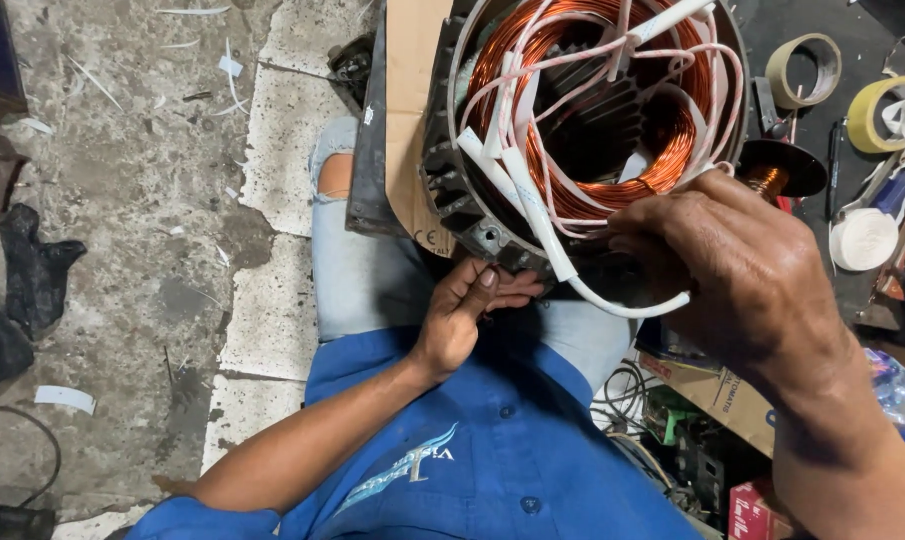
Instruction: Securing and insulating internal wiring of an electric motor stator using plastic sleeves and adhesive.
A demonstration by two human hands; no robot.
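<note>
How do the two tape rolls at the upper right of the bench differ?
The tan tape roll lies bare on the dark bench, its hole showing the surface beneath. The yellow tape roll sits farther right, with a strip of white material draped over its rim and hole. The tan one is duller and brownish; the yellow one is brighter. Both are flat-lying rings, untouched by either hand.

Brown cardboard box lower right, small red carton just below it
</note>
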